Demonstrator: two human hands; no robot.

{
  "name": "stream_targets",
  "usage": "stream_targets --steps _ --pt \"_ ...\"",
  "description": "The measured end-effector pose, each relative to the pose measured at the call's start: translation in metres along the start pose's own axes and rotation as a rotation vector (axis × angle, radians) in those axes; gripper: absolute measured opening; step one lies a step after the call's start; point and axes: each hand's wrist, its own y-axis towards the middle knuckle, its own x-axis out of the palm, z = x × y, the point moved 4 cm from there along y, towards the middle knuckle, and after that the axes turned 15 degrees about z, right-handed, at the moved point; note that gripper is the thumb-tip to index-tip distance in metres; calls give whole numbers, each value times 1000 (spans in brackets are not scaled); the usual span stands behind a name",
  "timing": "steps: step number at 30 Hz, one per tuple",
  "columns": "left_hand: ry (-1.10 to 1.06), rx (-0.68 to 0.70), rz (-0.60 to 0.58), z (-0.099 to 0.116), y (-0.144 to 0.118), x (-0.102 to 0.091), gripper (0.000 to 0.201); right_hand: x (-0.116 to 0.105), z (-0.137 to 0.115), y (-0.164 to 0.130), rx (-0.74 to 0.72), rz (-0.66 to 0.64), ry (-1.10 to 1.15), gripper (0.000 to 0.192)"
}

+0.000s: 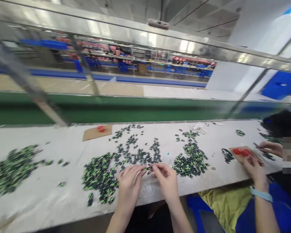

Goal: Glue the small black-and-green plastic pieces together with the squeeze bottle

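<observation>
My left hand (129, 181) and my right hand (167, 178) meet at the near edge of a white worktable (50, 194). Their fingertips pinch a small dark green part (148, 167) between them. A large heap of small black-and-green parts (100, 174) lies just left of my left hand. A second heap (191, 158) sits to the right of my right hand. More of these parts (138, 152) are scattered beyond my fingers.
A cardboard piece with a red cap (100, 128) lies at the table's far side. Another pile of parts (12, 168) is at far left. A co-worker's hands (254, 166) work at a cardboard with red pieces (242, 152) on the right. A green conveyor belt (135, 110) runs behind the table.
</observation>
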Motion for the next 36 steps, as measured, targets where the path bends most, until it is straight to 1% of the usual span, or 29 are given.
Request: stream_targets --steps 1,4,7,11,18,24,26,30,33,36 --pt "-2 -9 36 5 5 -2 20 1 -1 1 15 -22 3 38" --pt "-6 -8 76 14 14 -5 21 4 -5 5 36 -68 11 35" --pt "2 5 75 18 15 -6 20 7 -5 5 43 -87 1 33" --pt "-4 13 81 18 12 -6 20 8 -2 4 37 -93 -8 31" --pt "-4 28 100 18 11 -5 22 8 0 3 -55 -82 -39 29" --pt "-7 -34 100 12 9 -5 17 12 5 -1 -126 -93 -53 21" --pt "-22 -31 88 11 9 -6 16 13 8 -1 -116 -113 -45 20" --pt "-16 3 90 14 9 -10 16 13 11 -1 -40 -131 -27 21" --pt "23 15 80 18 11 -14 17 11 7 0 -16 -138 -33 22" --pt "24 47 53 21 15 -17 19 12 0 1 -14 -198 -68 18"
